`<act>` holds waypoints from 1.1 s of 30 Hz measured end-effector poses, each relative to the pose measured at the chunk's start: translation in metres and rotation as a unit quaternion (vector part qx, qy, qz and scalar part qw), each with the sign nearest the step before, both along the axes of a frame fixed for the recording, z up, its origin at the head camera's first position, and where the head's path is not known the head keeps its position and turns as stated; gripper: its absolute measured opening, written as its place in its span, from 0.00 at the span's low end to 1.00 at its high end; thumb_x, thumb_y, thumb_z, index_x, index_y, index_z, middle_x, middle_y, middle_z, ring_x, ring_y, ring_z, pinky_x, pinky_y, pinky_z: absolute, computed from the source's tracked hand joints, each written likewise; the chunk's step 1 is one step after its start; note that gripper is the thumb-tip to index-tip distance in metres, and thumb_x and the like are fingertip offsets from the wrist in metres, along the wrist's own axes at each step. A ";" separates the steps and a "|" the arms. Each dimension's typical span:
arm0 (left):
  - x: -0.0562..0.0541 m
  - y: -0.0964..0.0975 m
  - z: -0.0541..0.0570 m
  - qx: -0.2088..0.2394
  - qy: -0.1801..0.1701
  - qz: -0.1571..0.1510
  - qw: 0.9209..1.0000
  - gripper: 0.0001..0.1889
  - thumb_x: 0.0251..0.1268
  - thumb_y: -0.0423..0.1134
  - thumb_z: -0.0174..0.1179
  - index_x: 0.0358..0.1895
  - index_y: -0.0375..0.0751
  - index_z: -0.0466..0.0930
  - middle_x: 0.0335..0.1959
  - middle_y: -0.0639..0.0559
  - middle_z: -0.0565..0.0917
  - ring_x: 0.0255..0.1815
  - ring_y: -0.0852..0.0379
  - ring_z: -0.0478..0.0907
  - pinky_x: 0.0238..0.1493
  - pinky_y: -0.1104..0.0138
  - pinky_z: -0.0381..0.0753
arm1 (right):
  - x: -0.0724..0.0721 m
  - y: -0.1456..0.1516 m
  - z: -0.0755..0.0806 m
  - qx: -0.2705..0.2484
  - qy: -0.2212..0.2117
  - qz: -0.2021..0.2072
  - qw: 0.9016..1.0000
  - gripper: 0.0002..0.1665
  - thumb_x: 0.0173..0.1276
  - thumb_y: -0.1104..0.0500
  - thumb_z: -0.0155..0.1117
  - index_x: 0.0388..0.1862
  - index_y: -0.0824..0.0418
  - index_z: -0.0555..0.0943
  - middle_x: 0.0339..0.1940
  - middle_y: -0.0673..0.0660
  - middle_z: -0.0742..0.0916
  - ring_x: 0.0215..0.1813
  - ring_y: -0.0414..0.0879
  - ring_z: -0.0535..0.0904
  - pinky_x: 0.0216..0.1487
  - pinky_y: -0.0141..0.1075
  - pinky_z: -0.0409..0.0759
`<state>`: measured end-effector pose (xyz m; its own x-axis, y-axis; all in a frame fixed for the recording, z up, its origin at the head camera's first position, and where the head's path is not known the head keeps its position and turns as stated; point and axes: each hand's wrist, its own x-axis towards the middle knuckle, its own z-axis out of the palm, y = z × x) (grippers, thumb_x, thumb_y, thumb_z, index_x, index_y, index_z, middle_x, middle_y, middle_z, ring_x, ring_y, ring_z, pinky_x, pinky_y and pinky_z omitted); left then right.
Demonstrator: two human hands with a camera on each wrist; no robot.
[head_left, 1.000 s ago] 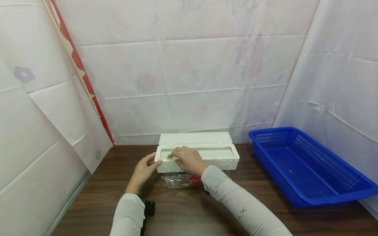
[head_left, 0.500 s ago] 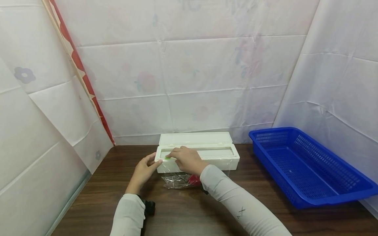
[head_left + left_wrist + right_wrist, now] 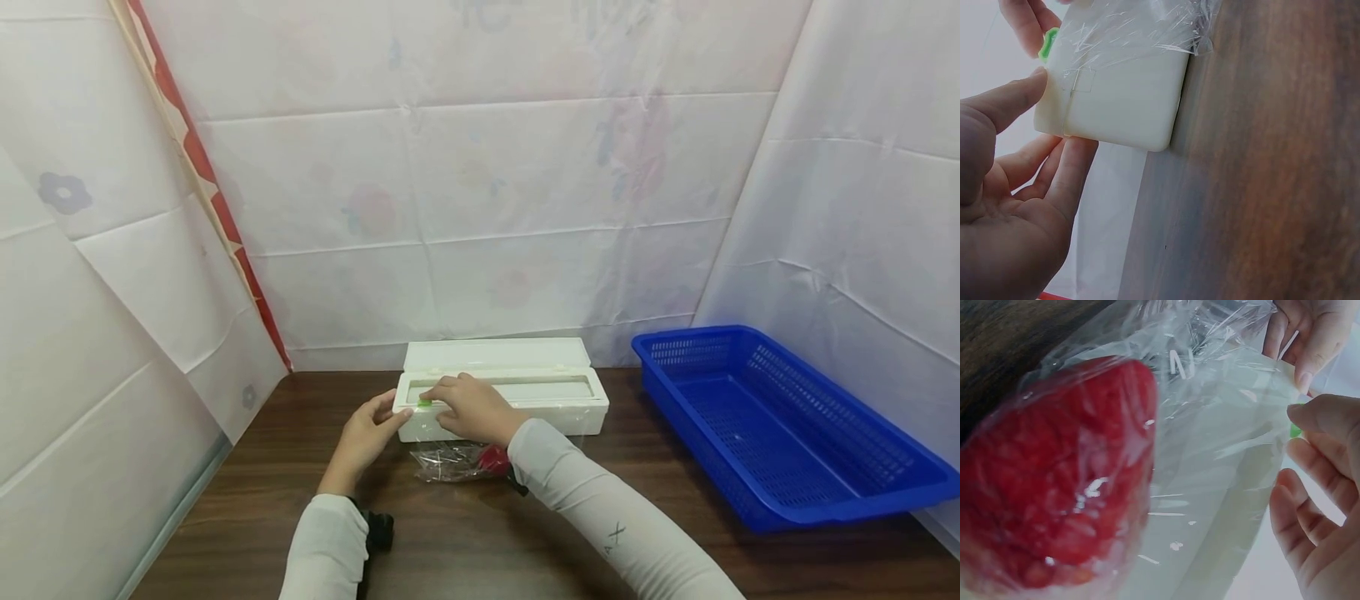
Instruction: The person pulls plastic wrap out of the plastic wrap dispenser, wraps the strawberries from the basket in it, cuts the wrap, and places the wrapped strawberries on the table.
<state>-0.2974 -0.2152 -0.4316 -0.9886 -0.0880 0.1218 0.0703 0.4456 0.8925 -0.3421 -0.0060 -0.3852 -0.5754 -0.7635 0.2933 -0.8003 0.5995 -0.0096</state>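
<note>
A long white cling film dispenser point(image 3: 1129, 103) stands on the table with its lid point(image 3: 495, 353) raised at the back. My left hand point(image 3: 366, 440) grips its left end, thumb on the upper edge and fingers on the end face. Between thumb and index finger my right hand point(image 3: 476, 410) pinches a small green slide cutter point(image 3: 424, 403) near the left end of the front rim. Clear film point(image 3: 446, 463) hangs down the front and lies crumpled before the box. A red thing point(image 3: 1072, 475), pale at one end, sits under the film; the right sleeve partly covers it in the head view.
A blue perforated plastic basket point(image 3: 750, 433) stands on the right of the dark wooden table point(image 3: 465, 550). White patterned sheeting point(image 3: 480, 200) rises behind the table and along both sides. A black wrist device point(image 3: 381, 531) is at the left sleeve.
My right hand has shifted slightly left along the rim with the green slide cutter. More of the cutter's green shows now. The left hand and the dispenser stay in place.
</note>
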 end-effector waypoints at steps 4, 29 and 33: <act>0.000 0.000 -0.001 -0.003 0.001 0.002 1.000 0.36 0.71 0.52 0.63 0.74 0.35 0.65 0.66 0.34 0.74 0.65 0.40 0.74 0.60 0.48 0.75 | 0.000 -0.001 0.003 -0.020 -0.017 0.003 1.000 0.21 0.70 0.55 0.67 0.60 0.56 0.83 0.54 0.52 0.86 0.53 0.45 0.82 0.54 0.35 0.79; -0.001 -0.001 -0.002 0.005 -0.003 0.003 1.000 0.37 0.70 0.52 0.64 0.74 0.35 0.64 0.66 0.35 0.74 0.65 0.40 0.74 0.59 0.48 0.76 | 0.006 -0.019 -0.005 -0.100 -0.016 -0.028 0.994 0.13 0.66 0.58 0.73 0.48 0.60 0.85 0.39 0.52 0.84 0.40 0.39 0.80 0.42 0.25 0.78; -0.002 -0.001 -0.002 0.001 -0.005 0.003 1.000 0.36 0.71 0.51 0.63 0.74 0.35 0.64 0.67 0.35 0.74 0.65 0.40 0.73 0.60 0.48 0.76 | 0.006 -0.019 -0.004 -0.089 -0.022 -0.035 0.995 0.12 0.67 0.58 0.72 0.48 0.59 0.86 0.39 0.51 0.84 0.40 0.39 0.80 0.42 0.25 0.77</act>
